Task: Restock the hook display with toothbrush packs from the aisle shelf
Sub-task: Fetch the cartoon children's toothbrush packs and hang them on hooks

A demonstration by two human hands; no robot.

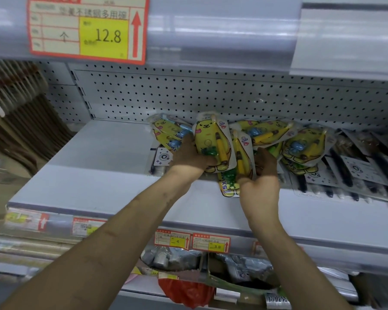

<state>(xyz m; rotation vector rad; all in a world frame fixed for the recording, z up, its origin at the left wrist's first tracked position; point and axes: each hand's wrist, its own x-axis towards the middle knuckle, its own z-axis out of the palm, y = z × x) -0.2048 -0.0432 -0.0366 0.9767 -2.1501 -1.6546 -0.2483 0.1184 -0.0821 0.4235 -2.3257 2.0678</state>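
Grey aisle shelf [94, 180], pegboard back [188, 92] behind. Pile of yellow bear toothbrush packs [300, 148] heaped loose at rear, right of centre. Left hand [188, 155] grips upright pack [211, 142] by lower edge. Right hand [262, 175], palm up, curls round second pack [241, 157]. Hook display not in view. Risk: glossy sleeves overlap, so one could slip out and drag pile forward.

Yellow toothbrush packs [211, 139] piled on shelf [99, 157]
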